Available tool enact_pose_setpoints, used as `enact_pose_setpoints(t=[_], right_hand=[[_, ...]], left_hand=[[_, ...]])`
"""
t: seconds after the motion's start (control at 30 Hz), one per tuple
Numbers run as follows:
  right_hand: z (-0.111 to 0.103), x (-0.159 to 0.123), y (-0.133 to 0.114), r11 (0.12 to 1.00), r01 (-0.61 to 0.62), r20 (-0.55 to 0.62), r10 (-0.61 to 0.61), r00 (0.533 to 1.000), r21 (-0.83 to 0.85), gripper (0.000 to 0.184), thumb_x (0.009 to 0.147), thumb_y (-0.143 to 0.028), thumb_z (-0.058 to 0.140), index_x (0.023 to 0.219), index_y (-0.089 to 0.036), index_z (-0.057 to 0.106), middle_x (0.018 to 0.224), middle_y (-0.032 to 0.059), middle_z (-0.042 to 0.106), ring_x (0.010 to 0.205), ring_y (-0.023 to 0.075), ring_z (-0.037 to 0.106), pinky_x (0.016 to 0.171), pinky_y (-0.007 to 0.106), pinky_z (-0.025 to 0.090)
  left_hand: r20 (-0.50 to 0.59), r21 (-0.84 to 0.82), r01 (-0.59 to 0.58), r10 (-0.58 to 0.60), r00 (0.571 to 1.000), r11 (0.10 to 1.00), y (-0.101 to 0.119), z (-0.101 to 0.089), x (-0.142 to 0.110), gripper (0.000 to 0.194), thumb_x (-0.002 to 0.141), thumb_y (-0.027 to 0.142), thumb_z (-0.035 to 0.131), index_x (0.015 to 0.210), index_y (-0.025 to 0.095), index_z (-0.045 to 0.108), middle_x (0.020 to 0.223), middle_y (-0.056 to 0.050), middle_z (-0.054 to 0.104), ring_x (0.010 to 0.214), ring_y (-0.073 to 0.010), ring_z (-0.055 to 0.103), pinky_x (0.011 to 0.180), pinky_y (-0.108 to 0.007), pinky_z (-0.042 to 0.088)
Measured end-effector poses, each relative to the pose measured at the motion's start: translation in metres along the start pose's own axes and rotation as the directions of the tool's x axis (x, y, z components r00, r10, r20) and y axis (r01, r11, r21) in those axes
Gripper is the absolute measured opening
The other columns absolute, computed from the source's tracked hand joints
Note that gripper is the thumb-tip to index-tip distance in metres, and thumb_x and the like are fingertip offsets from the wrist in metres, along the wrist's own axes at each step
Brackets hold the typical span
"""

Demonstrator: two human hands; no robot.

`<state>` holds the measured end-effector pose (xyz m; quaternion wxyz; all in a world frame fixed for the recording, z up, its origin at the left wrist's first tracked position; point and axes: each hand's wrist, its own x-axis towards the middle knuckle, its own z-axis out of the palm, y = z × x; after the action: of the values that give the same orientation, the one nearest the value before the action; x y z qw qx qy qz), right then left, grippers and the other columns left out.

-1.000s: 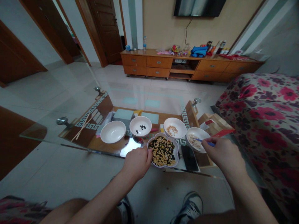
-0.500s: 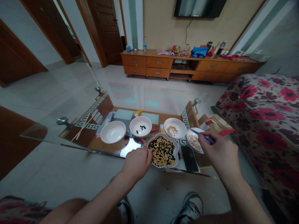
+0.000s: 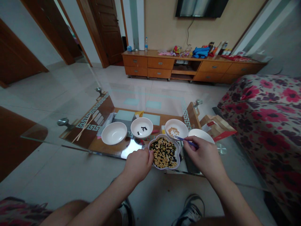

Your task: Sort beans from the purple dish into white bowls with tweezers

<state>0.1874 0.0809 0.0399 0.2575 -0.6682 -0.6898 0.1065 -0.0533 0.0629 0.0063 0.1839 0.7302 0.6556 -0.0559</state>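
My left hand [image 3: 138, 163] is closed on the left rim of a flower-shaped dish [image 3: 164, 152] full of mixed dark and pale beans. In my right hand [image 3: 202, 155] I pinch blue tweezers [image 3: 185, 141], whose tips point left above the dish's far right edge. Behind the dish stands a row of white bowls: an empty one [image 3: 114, 133], one [image 3: 141, 127] with a few black beans, one [image 3: 176, 128] with pale beans, and a fourth [image 3: 201, 135] partly hidden by my right hand.
The bowls stand on a glass coffee table [image 3: 70, 106] with metal studs; a wooden shelf below holds chopsticks [image 3: 82, 127] and papers. A brown paper bag [image 3: 215, 125] lies right of the table, beside a floral sofa [image 3: 265, 106]. A TV cabinet [image 3: 188, 66] lines the far wall.
My right hand has moved left with the tweezers, from the rightmost bowl to the bean dish. My left hand has stayed on the dish's rim.
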Motion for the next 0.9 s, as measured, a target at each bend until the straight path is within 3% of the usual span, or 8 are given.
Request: enact_pose_setpoints(t=[0.27,0.63,0.9], right_hand=[[0.006,-0.003,-0.007,0.997,0.026,0.243,-0.006,0.970,-0.077,0.025,0.090,-0.039,0.056,0.088,-0.023,0.076,0.073,0.0042,0.074,0.069,0.0222,0.068,0.064,0.032,0.041],[0.010,-0.004,-0.014,0.998,0.049,0.375,-0.027,0.927,-0.051,0.024,0.088,-0.033,0.053,0.089,-0.023,0.076,0.071,0.0043,0.073,0.069,0.0209,0.068,0.066,0.030,0.041],[0.005,-0.003,-0.006,0.999,0.045,0.417,-0.044,0.908,0.009,0.019,0.082,-0.030,0.057,0.080,-0.022,0.075,0.066,0.0022,0.071,0.059,0.0172,0.062,0.056,0.027,0.036]], left_hand=[[0.005,0.002,0.000,0.000,1.000,1.000,0.001,-0.003,0.000,0.055,0.105,0.045,0.023,0.102,0.016,0.069,0.095,-0.014,0.076,0.087,-0.0292,0.074,0.076,-0.040,0.053],[0.002,0.001,-0.001,0.001,1.000,1.000,0.001,-0.001,0.000,0.055,0.105,0.045,0.023,0.102,0.017,0.070,0.095,-0.014,0.077,0.087,-0.0290,0.074,0.076,-0.039,0.054],[-0.002,-0.002,-0.005,0.005,1.000,1.000,0.000,-0.002,-0.001,0.055,0.105,0.045,0.022,0.101,0.017,0.070,0.096,-0.014,0.076,0.088,-0.0291,0.074,0.076,-0.040,0.053]])
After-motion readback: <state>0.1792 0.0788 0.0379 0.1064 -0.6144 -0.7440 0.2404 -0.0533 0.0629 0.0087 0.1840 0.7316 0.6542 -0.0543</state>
